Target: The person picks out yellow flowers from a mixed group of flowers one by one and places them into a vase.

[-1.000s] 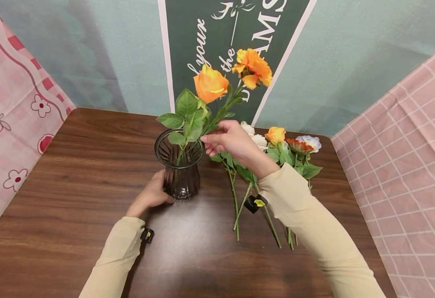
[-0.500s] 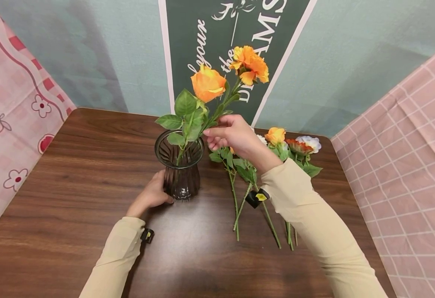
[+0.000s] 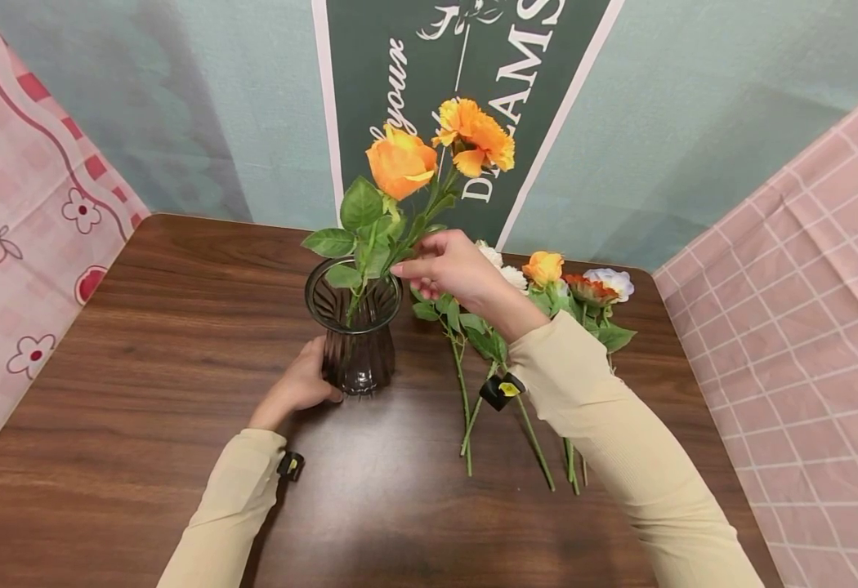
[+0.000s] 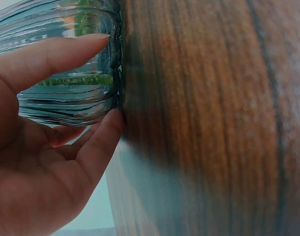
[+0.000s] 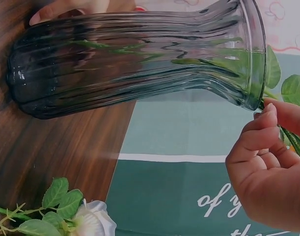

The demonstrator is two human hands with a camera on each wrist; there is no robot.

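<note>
A dark, ribbed glass vase [image 3: 359,359] stands upright on the table, its base held by my left hand [image 3: 302,382] with thumb and fingers on opposite sides. An orange rose [image 3: 401,163] with green leaves leans in the vase, its stem down inside. Beside it rises an orange carnation [image 3: 475,139]. My right hand [image 3: 447,269] pinches the carnation's stem between thumb and fingers, right at the vase rim [image 5: 258,54]. Through the glass in the left wrist view, a green stem [image 4: 76,80] reaches close to the base.
On the wooden table [image 3: 142,392] several cut flowers lie to the right: a white one [image 5: 93,219], an orange rose [image 3: 544,268], a red-orange bloom [image 3: 587,287] and a pale lilac one [image 3: 611,283]. Cloth-covered walls stand behind and at both sides.
The right hand rose slightly, then came down and left toward the vase. Both orange blooms have shifted left. Vase and left hand have stayed put.
</note>
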